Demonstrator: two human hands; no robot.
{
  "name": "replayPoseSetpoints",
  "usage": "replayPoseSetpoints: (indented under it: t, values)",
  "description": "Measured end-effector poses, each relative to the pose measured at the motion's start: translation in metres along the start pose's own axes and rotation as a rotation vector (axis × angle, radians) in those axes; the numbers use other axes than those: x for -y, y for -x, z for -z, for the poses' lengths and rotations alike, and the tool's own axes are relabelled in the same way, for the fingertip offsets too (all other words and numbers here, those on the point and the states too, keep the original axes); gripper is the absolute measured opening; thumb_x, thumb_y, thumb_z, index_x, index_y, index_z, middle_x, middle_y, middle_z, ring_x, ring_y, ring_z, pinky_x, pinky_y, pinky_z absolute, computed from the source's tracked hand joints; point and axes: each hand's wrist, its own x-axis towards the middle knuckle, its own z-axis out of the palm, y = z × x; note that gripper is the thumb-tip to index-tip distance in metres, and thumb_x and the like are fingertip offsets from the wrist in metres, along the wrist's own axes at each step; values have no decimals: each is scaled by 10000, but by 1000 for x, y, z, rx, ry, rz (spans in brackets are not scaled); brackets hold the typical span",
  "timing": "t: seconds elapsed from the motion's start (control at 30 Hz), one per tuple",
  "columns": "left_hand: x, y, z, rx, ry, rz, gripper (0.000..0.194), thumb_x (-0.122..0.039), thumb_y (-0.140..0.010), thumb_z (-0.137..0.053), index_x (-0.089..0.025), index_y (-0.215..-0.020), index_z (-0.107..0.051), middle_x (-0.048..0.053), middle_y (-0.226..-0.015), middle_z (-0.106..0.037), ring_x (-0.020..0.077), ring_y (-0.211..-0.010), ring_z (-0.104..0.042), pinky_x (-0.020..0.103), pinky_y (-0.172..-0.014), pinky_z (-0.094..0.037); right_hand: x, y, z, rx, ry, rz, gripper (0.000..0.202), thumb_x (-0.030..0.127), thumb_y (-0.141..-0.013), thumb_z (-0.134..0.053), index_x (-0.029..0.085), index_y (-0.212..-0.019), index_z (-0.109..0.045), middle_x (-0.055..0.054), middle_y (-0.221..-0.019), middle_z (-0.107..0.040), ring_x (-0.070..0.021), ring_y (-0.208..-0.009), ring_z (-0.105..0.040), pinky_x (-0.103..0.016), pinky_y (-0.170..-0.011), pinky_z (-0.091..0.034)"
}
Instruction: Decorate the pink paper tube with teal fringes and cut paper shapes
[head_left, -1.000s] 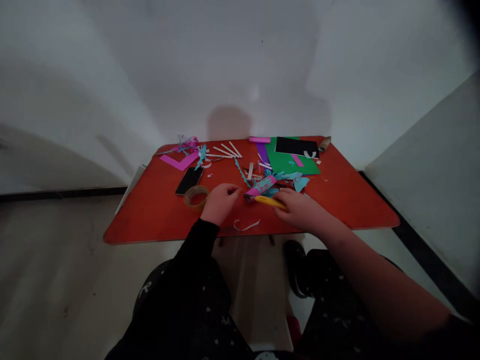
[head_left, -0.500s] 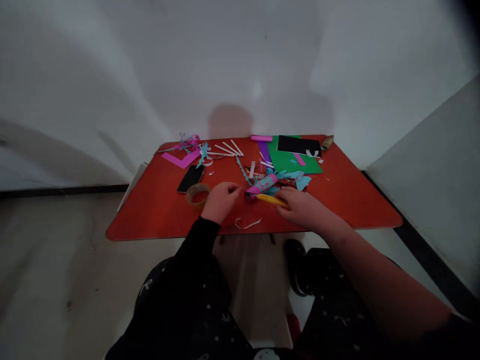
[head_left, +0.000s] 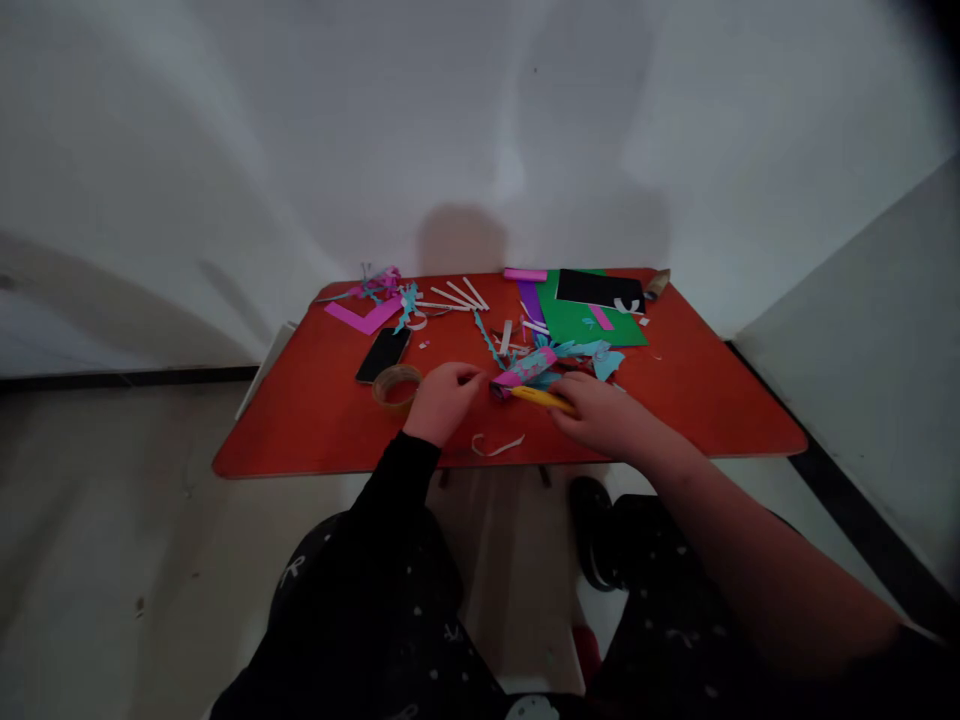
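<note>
My right hand (head_left: 592, 405) is closed round a yellow-handled tool (head_left: 541, 399), its tip pointing left at the open end of a pink and blue paper-wrapped tube (head_left: 527, 371). The tube lies on the red table (head_left: 300, 430) with blue paper fringe at its far end. Just left of the tube's open end is my left hand (head_left: 444, 400), its thumb and forefinger pinched together; anything between them is too small to make out. A thin white curled strip (head_left: 498, 447) lies near the front edge, between the hands.
Left of my left hand are a tape roll (head_left: 396, 388) and a black phone (head_left: 383, 355). White sticks (head_left: 463, 295) lie at the back. Green paper (head_left: 574, 325), a black sheet (head_left: 600, 290) and a cardboard tube (head_left: 657, 284) are at the back right.
Both hands hold nearly the same pose. The view has shifted very slightly; the tool and tube show no clear movement.
</note>
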Motion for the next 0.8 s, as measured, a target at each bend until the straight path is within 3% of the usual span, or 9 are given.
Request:
replayPoseSetpoints:
  t: [0.8]
  values:
    - [1, 1, 0, 2, -22, 2, 275, -362, -890, -591, -186, -910, -801, 59, -983, -805, 228, -961, -709, 301, -885, -504, 3, -5, -3, -5, 6, 30, 146, 270, -938, -525, 191, -943, -647, -110, -1020, -670, -253, -988, -631, -332, -809, -457]
